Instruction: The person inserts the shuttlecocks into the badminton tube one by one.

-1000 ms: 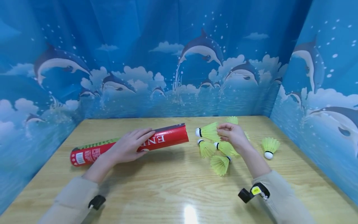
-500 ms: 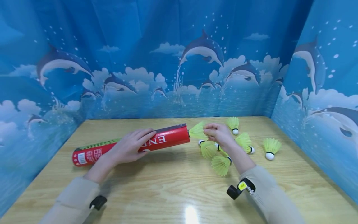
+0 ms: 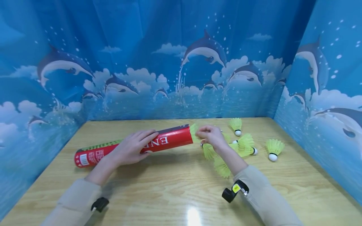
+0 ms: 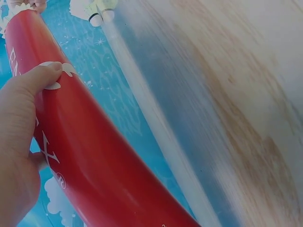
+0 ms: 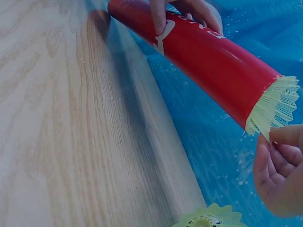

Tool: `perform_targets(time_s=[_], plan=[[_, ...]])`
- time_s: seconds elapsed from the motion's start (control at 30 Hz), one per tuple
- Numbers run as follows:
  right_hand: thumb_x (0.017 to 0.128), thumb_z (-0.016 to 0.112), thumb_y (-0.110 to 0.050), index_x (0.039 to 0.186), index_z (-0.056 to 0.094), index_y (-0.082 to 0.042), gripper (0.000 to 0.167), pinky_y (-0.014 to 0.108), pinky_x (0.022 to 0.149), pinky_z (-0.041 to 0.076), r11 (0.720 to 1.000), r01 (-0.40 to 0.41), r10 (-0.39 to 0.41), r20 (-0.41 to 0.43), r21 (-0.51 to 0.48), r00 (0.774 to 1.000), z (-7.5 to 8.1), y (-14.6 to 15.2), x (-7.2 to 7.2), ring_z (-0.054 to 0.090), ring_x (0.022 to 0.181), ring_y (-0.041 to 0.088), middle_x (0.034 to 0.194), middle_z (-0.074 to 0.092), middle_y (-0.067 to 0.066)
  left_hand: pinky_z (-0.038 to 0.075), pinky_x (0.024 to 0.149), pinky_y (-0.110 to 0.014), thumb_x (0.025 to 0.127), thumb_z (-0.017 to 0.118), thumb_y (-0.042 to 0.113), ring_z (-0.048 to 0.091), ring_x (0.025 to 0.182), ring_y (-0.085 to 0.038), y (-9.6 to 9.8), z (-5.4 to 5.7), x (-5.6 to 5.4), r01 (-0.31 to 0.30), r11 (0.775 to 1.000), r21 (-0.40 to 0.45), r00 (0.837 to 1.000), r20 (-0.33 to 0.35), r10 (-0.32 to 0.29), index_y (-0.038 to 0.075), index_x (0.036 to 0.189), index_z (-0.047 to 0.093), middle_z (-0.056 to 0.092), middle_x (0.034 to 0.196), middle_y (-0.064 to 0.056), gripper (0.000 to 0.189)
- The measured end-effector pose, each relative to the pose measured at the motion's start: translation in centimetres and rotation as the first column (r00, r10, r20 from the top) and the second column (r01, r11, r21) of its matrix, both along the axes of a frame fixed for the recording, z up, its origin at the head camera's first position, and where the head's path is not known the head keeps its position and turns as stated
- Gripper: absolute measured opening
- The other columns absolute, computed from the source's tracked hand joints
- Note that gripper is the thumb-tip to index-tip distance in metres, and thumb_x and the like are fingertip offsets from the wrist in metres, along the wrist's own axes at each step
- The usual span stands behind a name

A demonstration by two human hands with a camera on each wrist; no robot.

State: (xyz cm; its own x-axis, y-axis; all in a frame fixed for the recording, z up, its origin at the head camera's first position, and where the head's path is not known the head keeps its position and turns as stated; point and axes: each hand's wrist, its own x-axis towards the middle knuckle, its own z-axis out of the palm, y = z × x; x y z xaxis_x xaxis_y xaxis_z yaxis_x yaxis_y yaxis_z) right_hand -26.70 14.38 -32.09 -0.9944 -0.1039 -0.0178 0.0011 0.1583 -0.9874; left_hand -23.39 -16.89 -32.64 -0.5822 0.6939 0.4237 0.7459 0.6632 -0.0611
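My left hand [image 3: 135,146] grips a red shuttlecock tube [image 3: 175,137] around its middle, thumb on the near side. The tube slants, its right end raised above the table and its barcode end low at the left. A yellow shuttlecock [image 5: 277,105] is mostly inside the tube's right opening, only its skirt edge sticking out. My right hand [image 3: 212,138] pinches that skirt edge between thumb and fingertips, as the right wrist view shows. The shuttlecock's head is hidden in the tube.
Several yellow shuttlecocks with white heads lie below and right of my right hand, among them one in the loose group [image 3: 222,168]. Apart from these lie a shuttlecock [image 3: 235,125] at the back and another [image 3: 274,147] at the right. A dolphin-print curtain [image 3: 181,62] rises behind the wooden table [image 3: 158,194].
My right hand has moved left with the shuttlecock, which has gone head first into the tube's right opening. The left hand and tube have barely moved.
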Motion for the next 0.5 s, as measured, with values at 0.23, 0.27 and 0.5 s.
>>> perform_targets(time_s=[0.23,0.27,0.5], plan=[[0.088,0.062,-0.013,0.102,0.064,0.002,0.021,0.043,0.076,0.050,0.991,0.054,-0.051,-0.023,0.126,0.998,0.17,-0.06,-0.02,0.056,0.085,0.018,0.094,0.063,0.006,0.047,0.088,-0.048,0.062,0.087,0.021,0.047,0.118,-0.026,0.09,0.12,0.03,0.001,1.000,0.004,1.000,0.006,-0.001,0.011,0.138,0.042,0.047,0.135,-0.010,0.089],[0.088,0.062,-0.013,0.102,0.064,0.002,0.021,0.042,0.076,0.049,0.990,0.056,-0.053,-0.022,0.129,0.998,0.20,-0.08,-0.02,0.056,0.085,0.018,0.094,0.063,0.006,0.047,0.088,-0.048,0.062,0.087,0.022,0.047,0.118,-0.026,0.09,0.12,0.02,0.003,1.000,0.005,1.000,0.006,-0.003,0.011,0.138,0.042,0.047,0.135,-0.010,0.089],[0.086,0.065,-0.011,0.096,0.063,0.000,0.015,0.041,0.073,0.050,0.990,0.095,-0.092,-0.033,0.103,0.995,0.23,-0.58,0.04,0.055,0.077,0.016,0.081,0.060,0.003,0.047,0.088,-0.049,0.062,0.087,0.021,0.048,0.117,-0.027,0.04,0.07,-0.05,0.007,1.000,0.008,1.000,-0.010,-0.007,0.011,0.138,0.042,0.048,0.134,-0.011,0.089]])
